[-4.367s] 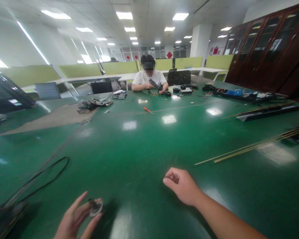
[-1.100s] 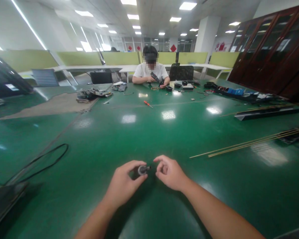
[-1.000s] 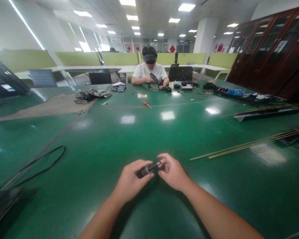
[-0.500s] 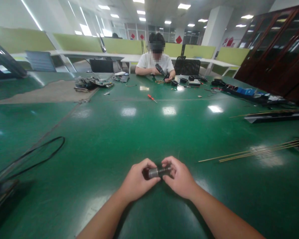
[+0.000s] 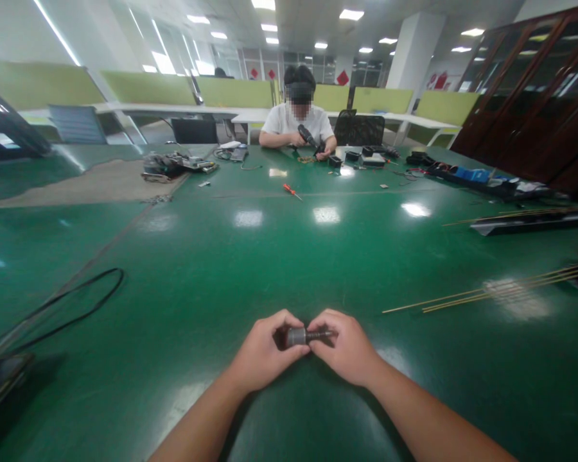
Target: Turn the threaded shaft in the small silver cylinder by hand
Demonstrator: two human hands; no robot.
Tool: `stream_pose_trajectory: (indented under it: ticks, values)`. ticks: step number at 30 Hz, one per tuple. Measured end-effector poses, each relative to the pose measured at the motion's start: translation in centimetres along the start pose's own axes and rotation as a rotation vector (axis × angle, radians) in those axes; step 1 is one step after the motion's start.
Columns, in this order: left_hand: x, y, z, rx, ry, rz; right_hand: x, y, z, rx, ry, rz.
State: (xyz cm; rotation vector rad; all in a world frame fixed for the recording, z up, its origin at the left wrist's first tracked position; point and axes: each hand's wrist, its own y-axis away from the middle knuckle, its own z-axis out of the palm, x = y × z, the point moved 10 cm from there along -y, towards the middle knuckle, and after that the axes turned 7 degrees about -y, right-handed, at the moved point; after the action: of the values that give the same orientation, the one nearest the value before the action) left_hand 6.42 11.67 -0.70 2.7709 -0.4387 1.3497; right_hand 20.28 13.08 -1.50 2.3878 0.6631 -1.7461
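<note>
Between my hands lies a short grey metal cylinder [image 5: 297, 337] with a thin dark shaft [image 5: 320, 334] sticking out to the right. My left hand [image 5: 262, 350] is curled around the cylinder, thumb along the near side and fingers on the far side. The thumb and index finger of my right hand [image 5: 344, 343] are closed around the base of the shaft, where it meets the cylinder. The shaft's tip points into the right palm. Which kind of part this is, I cannot tell.
The green tabletop [image 5: 250, 256] carries an orange screwdriver [image 5: 291, 191], thin brass-coloured rods [image 5: 481, 296] at right and a black cable loop [image 5: 91, 308] at left. Across it, a co-worker [image 5: 296, 122] in a white shirt holds a black power tool [image 5: 307, 135] among small black boxes.
My right thumb and fingers have drawn together and moved slightly left, closing on the shaft beside the cylinder. My left hand keeps its hold. The view has shifted a little.
</note>
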Motion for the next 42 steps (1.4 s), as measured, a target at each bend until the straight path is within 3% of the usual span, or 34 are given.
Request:
stream_pose_trajectory:
  ticks: [16,42]
  values:
    - [-0.2,0.1,0.0,0.012,-0.023,-0.011,2.0,0.0,0.5,0.006,-0.158,0.155]
    - [-0.6,-0.2,-0.2,0.023,0.028,0.0,2.4,-0.1,0.8,0.028,-0.325,0.186]
